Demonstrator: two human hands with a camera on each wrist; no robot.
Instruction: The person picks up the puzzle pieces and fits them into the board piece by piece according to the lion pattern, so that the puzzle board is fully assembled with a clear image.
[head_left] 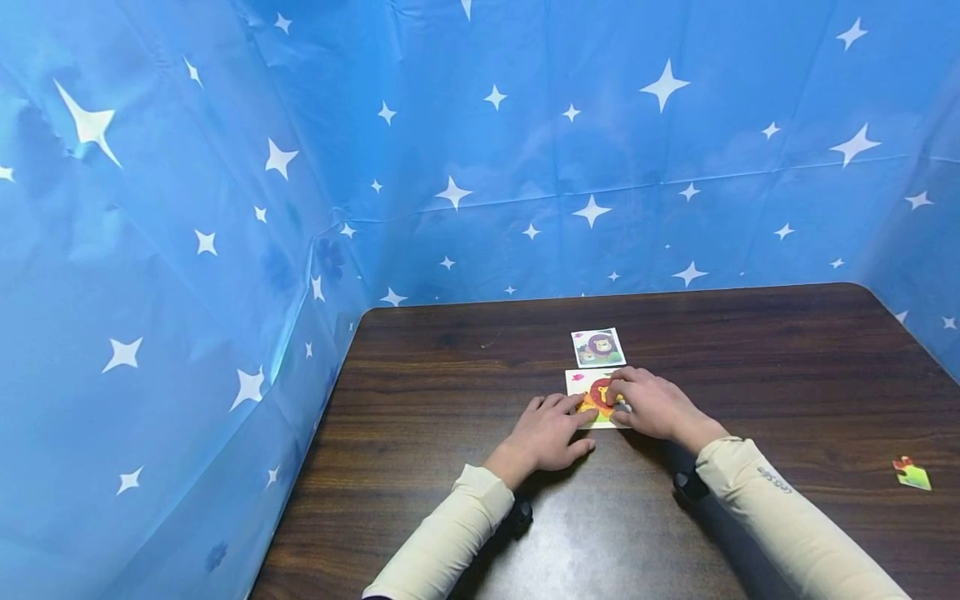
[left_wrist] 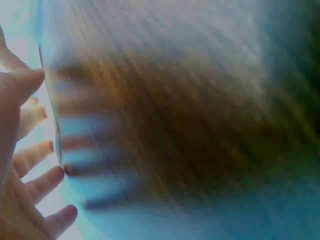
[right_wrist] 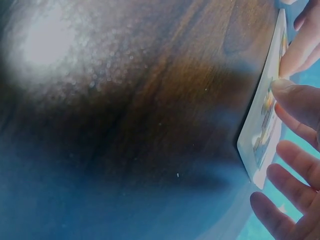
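Observation:
A white-edged lion jigsaw puzzle board (head_left: pixel 573 379) lies flat on the dark wooden table. My left hand (head_left: pixel 547 435) rests at its left side, fingers spread, with fingertips on the picture. Over the board's right part, my right hand (head_left: pixel 655 407) touches the picture with thumb and fingertips, the other fingers loosely bent. The right wrist view shows the board (right_wrist: pixel 254 135) edge-on, with the right thumb (right_wrist: pixel 295 95) on it. My right hand hides part of the board's right side, so any piece under the fingertips cannot be made out.
A small square lion picture card (head_left: pixel 597 347) lies just beyond the board. Far to the right is a loose green and red puzzle piece (head_left: pixel 912 475). Blue star-patterned sheeting (head_left: pixel 555 150) stands behind and beside the table (head_left: pixel 420 375).

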